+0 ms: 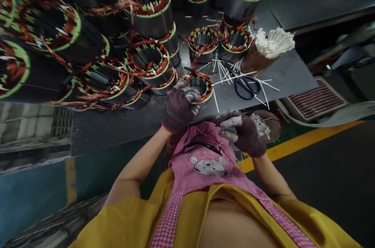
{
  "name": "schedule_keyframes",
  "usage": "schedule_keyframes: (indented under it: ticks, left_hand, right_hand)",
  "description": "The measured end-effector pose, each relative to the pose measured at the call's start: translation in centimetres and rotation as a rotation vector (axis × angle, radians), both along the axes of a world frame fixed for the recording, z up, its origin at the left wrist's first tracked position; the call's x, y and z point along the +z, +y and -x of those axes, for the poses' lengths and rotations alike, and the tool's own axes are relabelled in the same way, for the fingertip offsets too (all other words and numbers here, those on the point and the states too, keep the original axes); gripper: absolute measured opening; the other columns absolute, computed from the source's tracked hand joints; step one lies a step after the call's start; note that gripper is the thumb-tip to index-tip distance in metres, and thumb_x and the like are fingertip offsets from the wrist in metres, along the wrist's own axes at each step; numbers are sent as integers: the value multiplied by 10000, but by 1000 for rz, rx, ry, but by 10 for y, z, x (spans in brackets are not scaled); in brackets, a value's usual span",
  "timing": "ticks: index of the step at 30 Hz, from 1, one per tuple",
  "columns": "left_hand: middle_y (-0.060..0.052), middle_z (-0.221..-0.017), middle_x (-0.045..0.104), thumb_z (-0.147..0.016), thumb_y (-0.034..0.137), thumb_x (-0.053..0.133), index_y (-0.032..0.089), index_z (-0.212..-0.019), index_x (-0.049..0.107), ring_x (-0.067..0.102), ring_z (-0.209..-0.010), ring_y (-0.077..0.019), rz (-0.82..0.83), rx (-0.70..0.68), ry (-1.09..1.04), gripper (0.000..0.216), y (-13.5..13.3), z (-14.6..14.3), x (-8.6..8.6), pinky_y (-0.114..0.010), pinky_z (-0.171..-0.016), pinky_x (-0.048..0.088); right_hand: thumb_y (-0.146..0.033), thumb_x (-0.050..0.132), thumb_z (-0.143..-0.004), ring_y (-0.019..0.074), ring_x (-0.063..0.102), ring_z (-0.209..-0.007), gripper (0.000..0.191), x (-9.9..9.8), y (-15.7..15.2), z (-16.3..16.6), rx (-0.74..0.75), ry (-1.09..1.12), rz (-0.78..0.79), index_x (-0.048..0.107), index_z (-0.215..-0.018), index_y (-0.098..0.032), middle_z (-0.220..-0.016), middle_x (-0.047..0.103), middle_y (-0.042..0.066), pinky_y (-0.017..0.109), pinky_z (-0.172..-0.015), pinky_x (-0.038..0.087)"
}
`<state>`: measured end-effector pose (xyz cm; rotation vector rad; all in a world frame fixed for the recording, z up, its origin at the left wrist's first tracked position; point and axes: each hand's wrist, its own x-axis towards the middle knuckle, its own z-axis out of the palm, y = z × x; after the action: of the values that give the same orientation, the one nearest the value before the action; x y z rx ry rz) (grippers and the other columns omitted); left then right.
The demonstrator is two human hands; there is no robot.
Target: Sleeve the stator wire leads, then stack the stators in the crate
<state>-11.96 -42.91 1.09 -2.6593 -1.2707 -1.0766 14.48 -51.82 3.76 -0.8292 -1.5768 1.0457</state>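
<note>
My left hand (180, 103), in a dark glove with grey-white fingertips, grips the near left side of a small motor stator (207, 93). Some of its fingers reach over the rim into the bore. The stator stands upright near the table's front edge, with copper windings around its top. My right hand (243, 129), gloved alike, is held just off the table edge to the right of the stator. Its fingers are curled together, and whatever may be between them cannot be made out. Thin white strips (224, 70) and dark blue-handled scissors (247, 87) lie right of the stator.
Many larger stators (149, 60) crowd the table's left side, some stacked. Two small stators (202, 43) stand behind the held one. A brown container (260, 58) of white strips stands at the right. Below the edge sits a round container (271, 123) with white scraps.
</note>
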Motion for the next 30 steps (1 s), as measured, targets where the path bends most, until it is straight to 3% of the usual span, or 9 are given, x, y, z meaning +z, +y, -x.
schedule_keyframes:
  ticks: [9,16,18,23,26,30]
  left_hand:
    - [-119,-1186,799,-1017,373,759,250,-1072,642,746,-1235,-326,106,22,-16,179,-4,1,3,-659,-1243,535]
    - [-138,-1202,776,-1029,439,777,240,-1103,640,735,-1250,-361,84,25,-6,252,-6,3,-3,-696,-1254,512]
    - [-143,-1210,775,-1036,421,760,242,-1111,643,736,-1253,-362,109,36,-3,226,-7,2,-3,-688,-1248,519]
    - [-145,-1257,793,-1054,392,687,236,-1211,674,746,-1271,-354,101,73,101,222,-11,-4,6,-655,-1298,486]
    - [-143,-1345,794,-1076,354,616,231,-1378,653,726,-1357,-361,83,101,76,328,-15,-12,7,-649,-1339,448]
    - [-147,-1399,787,-1042,348,709,234,-1449,645,628,-1522,-386,134,224,-191,428,-15,-25,0,-640,-1345,450]
  right_hand:
    - [-283,939,-957,200,836,-1030,87,-15,-19,-2,204,165,213,858,-981,-267,-1108,874,69,336,-912,683]
    - [-393,965,-930,204,826,-944,192,-14,-1,6,347,130,268,854,-920,-237,-1038,876,85,346,-871,687]
    - [-450,981,-903,212,820,-925,258,-12,11,12,284,126,292,841,-877,-235,-1017,873,81,354,-865,686]
    - [-608,932,-898,228,789,-833,379,-16,40,37,-63,47,308,844,-890,-240,-901,855,48,362,-784,672]
    - [-577,842,-978,232,799,-848,330,-18,43,42,-64,-48,245,872,-977,-248,-923,866,42,372,-810,673]
    - [-536,766,-1033,237,803,-899,299,-17,39,36,-97,-111,169,873,-1028,-257,-972,871,52,387,-862,672]
